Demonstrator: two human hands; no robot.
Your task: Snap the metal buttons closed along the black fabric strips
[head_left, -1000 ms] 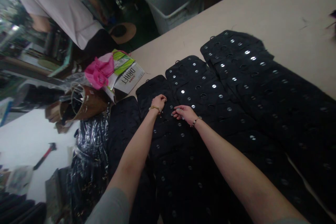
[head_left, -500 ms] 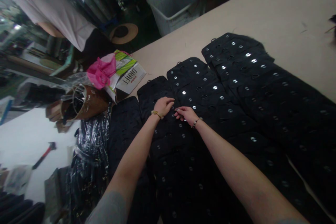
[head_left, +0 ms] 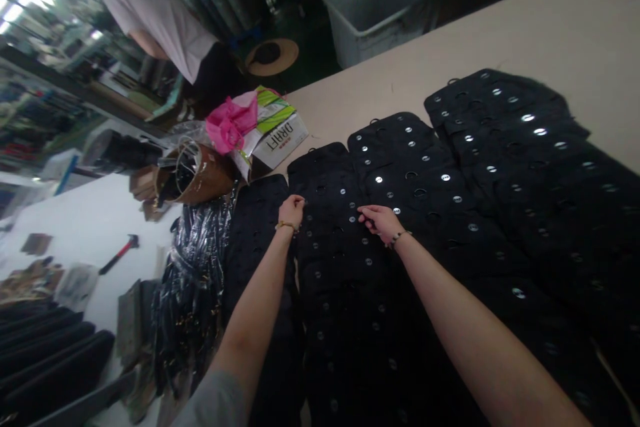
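Note:
Rows of overlapping black fabric pieces (head_left: 325, 177) lie across the table, dotted with shiny round metal discs (head_left: 379, 179) that have slots. Small dark half-rings show between some discs. My left hand (head_left: 291, 213) is at the left edge of the second row from the left, thumb and finger pinched together at the cloth. Over that row's right edge, close to its discs, my right hand (head_left: 382, 221) has its fingertips pressed together. Whatever either pinch holds is too small to make out.
At the left stand a brown round container (head_left: 205, 177) and a printed carton (head_left: 280, 140) with a pink bag (head_left: 233, 121). Glossy dark strips (head_left: 197, 260) and a hammer (head_left: 119, 253) lie nearby. Beyond the table are a grey bin (head_left: 373, 20), a straw hat (head_left: 273, 57) and a person (head_left: 165, 20).
My hands have moved apart: the left went from the middle of the row to its left edge, while the right stays near the right-hand discs. The whole view has shifted.

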